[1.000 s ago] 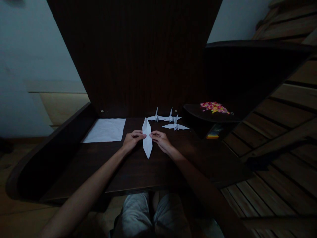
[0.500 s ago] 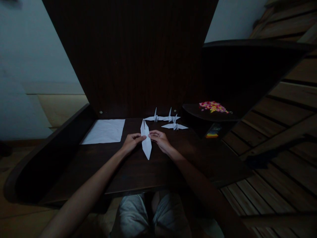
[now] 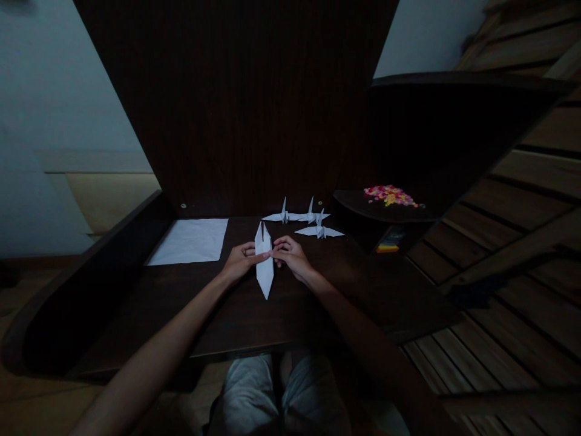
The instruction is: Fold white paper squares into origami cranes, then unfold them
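Note:
A white folded paper [image 3: 264,272], long and diamond-shaped with a slit at its far end, is held upright over the desk between my hands. My left hand [image 3: 240,262] grips its left side, the thumb lying across the front face. On the other side, my right hand [image 3: 290,257] pinches the paper's right edge with thumb and forefinger. Just beyond stand finished paper cranes: one [image 3: 284,216] at the back, another [image 3: 311,215] beside it, and a third [image 3: 320,231] a little nearer.
A white sheet of paper [image 3: 190,242] lies flat at the left of the dark desk [image 3: 281,327]. On a corner shelf [image 3: 354,203] at the right is a heap of small pink and yellow pieces [image 3: 391,195]. A raised side panel [image 3: 82,290] bounds the left.
The folded paper has shifted slightly left and towards me and turned a little. My right fingers have changed from lying along its edge to pinching it.

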`<state>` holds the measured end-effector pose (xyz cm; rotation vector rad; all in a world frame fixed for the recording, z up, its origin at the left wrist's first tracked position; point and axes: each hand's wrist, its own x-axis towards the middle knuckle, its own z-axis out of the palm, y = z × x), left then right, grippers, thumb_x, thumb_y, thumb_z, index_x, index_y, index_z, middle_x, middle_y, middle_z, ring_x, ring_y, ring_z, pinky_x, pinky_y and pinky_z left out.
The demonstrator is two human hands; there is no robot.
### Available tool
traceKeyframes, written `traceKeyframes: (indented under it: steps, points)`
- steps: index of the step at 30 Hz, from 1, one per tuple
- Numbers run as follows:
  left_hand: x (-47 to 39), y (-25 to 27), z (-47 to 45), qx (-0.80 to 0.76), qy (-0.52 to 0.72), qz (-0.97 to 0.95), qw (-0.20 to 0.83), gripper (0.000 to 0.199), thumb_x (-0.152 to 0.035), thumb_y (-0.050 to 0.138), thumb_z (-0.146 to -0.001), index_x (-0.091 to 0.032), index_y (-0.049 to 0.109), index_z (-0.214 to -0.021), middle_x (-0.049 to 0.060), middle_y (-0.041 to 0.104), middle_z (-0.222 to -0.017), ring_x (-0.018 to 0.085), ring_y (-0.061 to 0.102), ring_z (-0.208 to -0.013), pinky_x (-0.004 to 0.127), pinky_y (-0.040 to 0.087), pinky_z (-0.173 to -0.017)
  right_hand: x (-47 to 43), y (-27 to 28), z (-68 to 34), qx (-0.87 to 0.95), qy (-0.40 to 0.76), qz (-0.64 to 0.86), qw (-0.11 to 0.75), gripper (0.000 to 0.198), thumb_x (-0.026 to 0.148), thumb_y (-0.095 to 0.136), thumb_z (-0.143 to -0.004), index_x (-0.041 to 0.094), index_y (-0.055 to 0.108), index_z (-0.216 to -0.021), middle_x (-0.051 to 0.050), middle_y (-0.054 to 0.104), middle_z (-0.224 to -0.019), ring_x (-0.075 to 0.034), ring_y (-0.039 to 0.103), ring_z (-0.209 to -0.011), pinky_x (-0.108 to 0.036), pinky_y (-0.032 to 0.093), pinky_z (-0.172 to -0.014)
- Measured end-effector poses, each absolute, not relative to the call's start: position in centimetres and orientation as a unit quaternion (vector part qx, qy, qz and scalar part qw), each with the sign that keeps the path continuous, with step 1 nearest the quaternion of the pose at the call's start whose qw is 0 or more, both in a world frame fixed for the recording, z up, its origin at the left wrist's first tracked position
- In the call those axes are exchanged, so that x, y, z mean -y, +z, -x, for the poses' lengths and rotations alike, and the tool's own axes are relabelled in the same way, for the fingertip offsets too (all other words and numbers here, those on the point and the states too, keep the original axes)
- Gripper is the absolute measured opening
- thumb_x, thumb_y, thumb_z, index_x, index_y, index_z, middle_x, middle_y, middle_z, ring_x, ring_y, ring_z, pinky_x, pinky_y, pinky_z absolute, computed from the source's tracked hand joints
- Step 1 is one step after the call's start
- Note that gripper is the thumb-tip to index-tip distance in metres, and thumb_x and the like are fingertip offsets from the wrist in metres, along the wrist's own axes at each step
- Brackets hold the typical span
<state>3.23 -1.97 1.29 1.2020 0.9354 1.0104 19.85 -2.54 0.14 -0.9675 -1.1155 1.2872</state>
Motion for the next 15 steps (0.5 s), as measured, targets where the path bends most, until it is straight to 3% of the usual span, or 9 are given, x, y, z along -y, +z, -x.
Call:
traceKeyframes:
  steps: [7,15]
  points:
    - [2.21,1.68,-3.07,-0.405,0.395,-0.526,0.635,0.053,-0.027,0.088,-0.047,-0.015,0.064,-0.092,0.003,0.073,-0.072,0.016,0.066,-0.061,0.027,0.051,-0.062,3.02,0.65,-19.55,0.516,0.524,0.434,0.52,0.03,0.042,0.073,-0.063,0.019,0.056,-0.073,0.007,0.051,-0.053,-0.004,0.04,-0.038,-0.016,0.026,-0.033]
    - [2.43,1.7,-2.95,-0.388,0.33,-0.557,0.656,0.041,-0.025,0.087,-0.049,-0.014,0.069,-0.083,0.003,0.072,-0.071,0.014,0.064,-0.06,0.025,0.049,-0.059,2.78,0.98,-20.09,0.505,0.506,0.448,0.537,0.023,0.04,0.068,-0.065,0.018,0.06,-0.067,0.007,0.046,-0.043,-0.006,0.038,-0.037,-0.017,0.023,-0.034]
